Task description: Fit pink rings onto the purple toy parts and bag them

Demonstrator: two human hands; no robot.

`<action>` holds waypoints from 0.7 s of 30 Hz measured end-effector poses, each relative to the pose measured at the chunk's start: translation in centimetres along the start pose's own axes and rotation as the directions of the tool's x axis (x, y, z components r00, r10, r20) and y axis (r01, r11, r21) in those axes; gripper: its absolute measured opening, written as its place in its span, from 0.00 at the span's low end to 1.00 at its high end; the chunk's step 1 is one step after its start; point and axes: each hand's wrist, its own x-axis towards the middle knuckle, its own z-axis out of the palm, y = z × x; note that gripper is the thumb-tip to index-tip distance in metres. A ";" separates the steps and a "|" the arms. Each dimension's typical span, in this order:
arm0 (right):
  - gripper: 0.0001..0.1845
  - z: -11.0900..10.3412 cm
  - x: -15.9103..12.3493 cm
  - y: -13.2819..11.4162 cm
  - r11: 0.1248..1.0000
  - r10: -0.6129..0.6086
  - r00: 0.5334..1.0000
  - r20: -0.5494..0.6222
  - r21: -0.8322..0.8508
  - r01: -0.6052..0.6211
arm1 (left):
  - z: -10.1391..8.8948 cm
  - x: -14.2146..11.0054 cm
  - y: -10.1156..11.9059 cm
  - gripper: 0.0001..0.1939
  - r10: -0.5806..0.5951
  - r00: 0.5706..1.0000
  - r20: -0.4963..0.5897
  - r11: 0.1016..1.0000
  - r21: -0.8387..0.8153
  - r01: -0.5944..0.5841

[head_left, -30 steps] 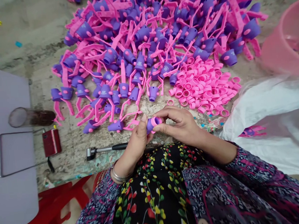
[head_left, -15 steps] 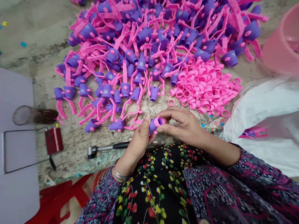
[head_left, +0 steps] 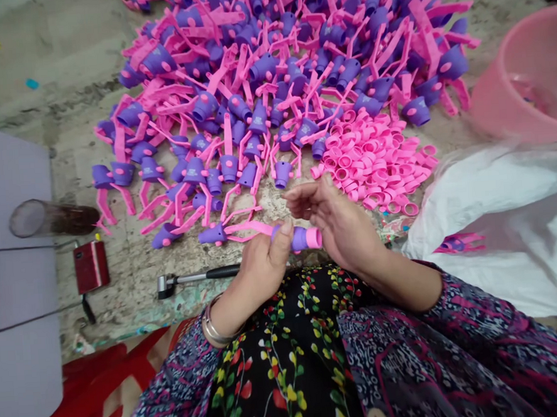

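My left hand (head_left: pixel 266 259) is closed round a purple plastic cone-shaped piece (head_left: pixel 299 238) with pink legs sticking out to the left. A pink ring (head_left: pixel 313 238) sits on the piece's right end. My right hand (head_left: pixel 334 221) is beside that end, its fingers apart and curved, with nothing visible in them. In front of the hands lies a heap of similar purple and pink pieces (head_left: pixel 229 167). To its right is a pile of loose pink rings (head_left: pixel 370 159).
A hammer (head_left: pixel 192 276) with a black handle lies left of my hands. Further left are a glass (head_left: pixel 47 217) on its side and a small red box (head_left: pixel 91 267). On the right stand a pink bucket (head_left: pixel 498 94) and a white sack (head_left: pixel 510 213).
My right hand has come off the ring and opened. My left hand has turned the purple piece so the ringed end points right and its pink legs show. The view has shifted slightly.
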 end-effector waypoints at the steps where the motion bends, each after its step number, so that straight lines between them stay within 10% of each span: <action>1: 0.31 0.5 0.0 0.1 0.997 0.051 0.999 0.000 0.056 -0.051 | -0.1 -0.2 0.3 0.31 0.056 0.998 -0.007 0.993 0.106 -0.055; 8: 0.36 1.1 -0.7 1.2 0.972 0.174 0.974 0.143 0.136 -0.193 | -0.1 -1.0 2.0 0.35 0.207 0.978 -0.040 0.870 0.465 -0.165; 21: 0.23 1.0 -1.3 3.5 0.963 0.169 0.981 0.095 0.198 -0.185 | 0.7 -0.9 0.8 0.35 0.103 0.995 0.006 0.843 0.530 -0.091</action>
